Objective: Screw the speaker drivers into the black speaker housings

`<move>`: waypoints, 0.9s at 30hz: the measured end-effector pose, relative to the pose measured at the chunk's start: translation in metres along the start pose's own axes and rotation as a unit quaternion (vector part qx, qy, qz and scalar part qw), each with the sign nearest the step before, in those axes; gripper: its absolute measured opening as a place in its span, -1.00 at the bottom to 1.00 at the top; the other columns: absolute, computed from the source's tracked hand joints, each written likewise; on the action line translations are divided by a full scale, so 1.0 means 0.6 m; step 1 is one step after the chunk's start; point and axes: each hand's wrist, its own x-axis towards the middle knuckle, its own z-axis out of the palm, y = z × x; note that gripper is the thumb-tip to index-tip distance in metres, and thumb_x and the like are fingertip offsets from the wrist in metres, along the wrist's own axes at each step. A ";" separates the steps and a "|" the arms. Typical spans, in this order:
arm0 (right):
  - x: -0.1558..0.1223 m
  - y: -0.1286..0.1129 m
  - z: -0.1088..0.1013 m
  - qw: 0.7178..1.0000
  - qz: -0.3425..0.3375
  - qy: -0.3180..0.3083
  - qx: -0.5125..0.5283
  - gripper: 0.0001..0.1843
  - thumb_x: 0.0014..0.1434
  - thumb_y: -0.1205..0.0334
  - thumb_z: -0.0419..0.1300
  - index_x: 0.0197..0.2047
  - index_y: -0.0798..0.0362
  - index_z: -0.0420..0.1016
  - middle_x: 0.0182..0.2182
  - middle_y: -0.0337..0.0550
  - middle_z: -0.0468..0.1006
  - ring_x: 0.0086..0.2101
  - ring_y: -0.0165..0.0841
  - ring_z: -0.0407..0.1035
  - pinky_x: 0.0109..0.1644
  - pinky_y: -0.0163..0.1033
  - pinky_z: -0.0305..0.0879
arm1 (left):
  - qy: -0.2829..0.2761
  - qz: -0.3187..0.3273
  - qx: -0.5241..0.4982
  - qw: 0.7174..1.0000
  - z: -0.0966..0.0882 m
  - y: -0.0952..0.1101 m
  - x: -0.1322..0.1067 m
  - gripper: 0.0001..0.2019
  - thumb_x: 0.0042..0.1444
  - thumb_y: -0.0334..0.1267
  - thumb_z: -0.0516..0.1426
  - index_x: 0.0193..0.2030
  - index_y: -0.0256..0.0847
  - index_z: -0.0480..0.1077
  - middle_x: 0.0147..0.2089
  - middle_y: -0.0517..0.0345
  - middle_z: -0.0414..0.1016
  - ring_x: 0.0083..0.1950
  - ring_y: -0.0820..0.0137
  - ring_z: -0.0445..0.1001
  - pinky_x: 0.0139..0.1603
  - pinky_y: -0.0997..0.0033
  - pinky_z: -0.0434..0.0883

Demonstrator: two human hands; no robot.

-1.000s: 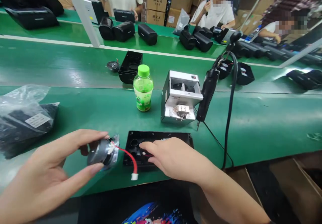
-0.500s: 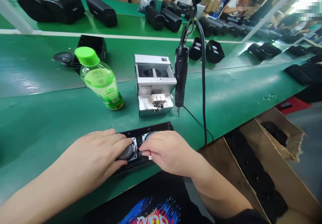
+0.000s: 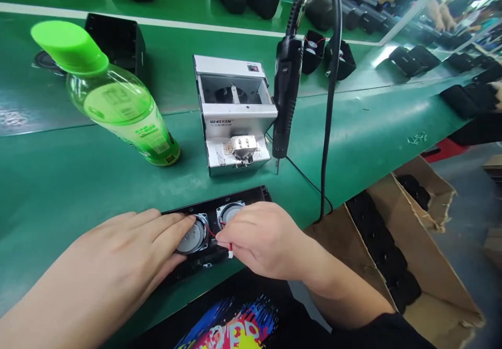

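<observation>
Green workbench (image 3: 58,192) bears the black speaker housing (image 3: 251,194) at its near edge, where the left hand (image 3: 129,249) presses flat, fingers unclenched, on a speaker driver (image 3: 188,238), the right hand (image 3: 262,239) pinches its red wire (image 3: 212,231) at 3 o'clock, and bare bench lies open toward 9 o'clock.

Tabletop (image 3: 78,192): glossy green, with one thin white stripe (image 3: 157,18) across the far lane.
Bottle (image 3: 117,108): translucent pale green. Its cap (image 3: 68,45) is bright lime, and the label is green with white and yellow print.
Screw feeder (image 3: 235,113): silver-grey metal, black lettering, small red switch (image 3: 253,68) on top.
Electric screwdriver (image 3: 286,92) and cable (image 3: 328,103): black.
Speaker housing (image 3: 257,193): black.
Speaker drivers (image 3: 190,238): silver-grey backs.
Wire (image 3: 212,232): red, with a white connector (image 3: 230,253).
Cardboard box (image 3: 443,286): brown, with black contents.
Shirt (image 3: 231,330): black, with a splashed print in blue, pink, yellow and red.
</observation>
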 end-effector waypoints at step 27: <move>0.000 0.007 0.012 0.994 0.016 0.075 0.084 -0.81 0.63 0.45 0.33 -0.01 -0.03 0.70 -0.21 -0.21 0.86 -0.25 -0.30 0.71 -0.10 -0.13 0.65 | -0.031 0.052 0.095 0.994 -0.038 0.037 0.059 -0.40 0.85 -0.04 -0.13 0.19 -0.10 0.78 0.06 -0.11 0.97 -0.18 0.01 0.88 -0.15 -0.13 0.62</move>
